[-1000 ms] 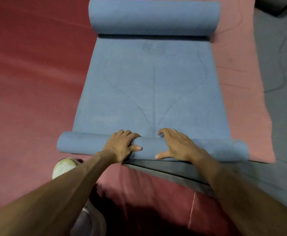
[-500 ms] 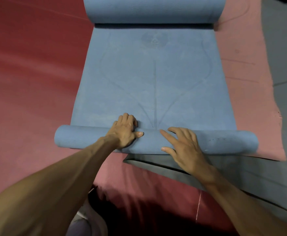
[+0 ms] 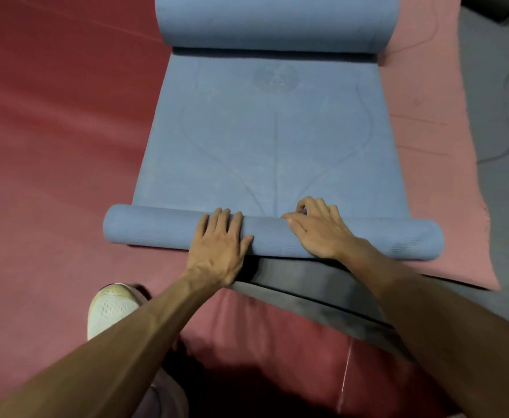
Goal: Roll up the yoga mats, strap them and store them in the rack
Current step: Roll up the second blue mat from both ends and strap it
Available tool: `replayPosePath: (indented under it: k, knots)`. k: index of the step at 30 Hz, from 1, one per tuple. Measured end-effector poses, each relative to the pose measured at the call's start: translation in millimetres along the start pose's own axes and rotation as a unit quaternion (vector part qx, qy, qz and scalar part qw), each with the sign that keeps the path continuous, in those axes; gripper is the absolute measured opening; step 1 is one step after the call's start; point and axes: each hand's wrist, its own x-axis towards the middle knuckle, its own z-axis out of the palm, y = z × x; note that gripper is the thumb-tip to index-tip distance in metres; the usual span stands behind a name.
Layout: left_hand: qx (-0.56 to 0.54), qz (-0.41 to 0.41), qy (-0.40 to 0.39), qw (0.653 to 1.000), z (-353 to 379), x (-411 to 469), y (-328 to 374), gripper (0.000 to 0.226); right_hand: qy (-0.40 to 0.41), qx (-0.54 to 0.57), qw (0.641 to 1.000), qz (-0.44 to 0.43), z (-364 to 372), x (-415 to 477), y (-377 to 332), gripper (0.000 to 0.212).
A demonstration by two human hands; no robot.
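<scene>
head view: blue mat [image 3: 274, 140] lies flat on the floor, running away from the person, with both ends rolled. the roll [image 3: 156, 226] at the near end lies crosswise just ahead of the person; a fatter far roll [image 3: 274, 22] sits at the top edge of the picture. left hand [image 3: 220, 245] rests flat on top of the roll, fingers straight and close together, gripping nothing. right hand [image 3: 319, 229] is just beside it on the same roll, fingers curled over the far side and thumb laid along the top, so it holds the roll. pink mat [image 3: 428, 146] lies under the blue one, showing on the right. grey mat [image 3: 307, 282] lies under the roll's near edge. red floor [image 3: 51, 131] on the left. white shoe [image 3: 111, 306] beside the left forearm.
</scene>
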Motion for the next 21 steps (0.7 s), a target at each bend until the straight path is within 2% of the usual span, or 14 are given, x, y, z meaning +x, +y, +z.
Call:
replayPosePath:
  k: [4, 9, 12, 14, 15, 19, 21]
  knots:
    - [0.005, 0.002, -0.012, 1.000, 5.7, 10.1, -2.2, 0.067, 0.004, -0.069, 0.998, -0.005, -5.3, 14.8, 1.0, 0.039]
    - [0.000, 0.040, -0.021, 0.999, 4.9, 28.8, -11.5, 0.080, 0.005, -0.095, 0.995, -0.014, -9.3, 25.1, 3.2, 0.042]
    - [-0.003, 0.054, -0.011, 0.998, 3.1, 38.9, -15.7, 0.082, 0.103, -0.136, 0.985, -0.039, -3.8, 28.5, 4.0, 0.047]
    - [-0.008, 0.055, 0.002, 0.998, 0.5, 46.4, -17.1, 0.087, 0.181, -0.140, 0.973, -0.026, 0.2, 23.3, 1.8, 0.042]
    - [-0.007, 0.057, 0.006, 0.998, -1.1, 50.8, -17.6, 0.089, 0.192, -0.128, 0.973, -0.014, 1.1, 20.1, -0.6, 0.040]
    - [-0.021, 0.052, -0.021, 0.998, -6.9, 67.6, -20.1, 0.091, 0.172, -0.107, 0.979, -0.006, 8.6, 6.4, -2.3, 0.046]
    - [-0.030, 0.056, -0.033, 0.997, -7.0, 73.9, -21.8, 0.079, 0.170, -0.112, 0.979, -0.009, 12.3, 0.8, -0.2, 0.052]
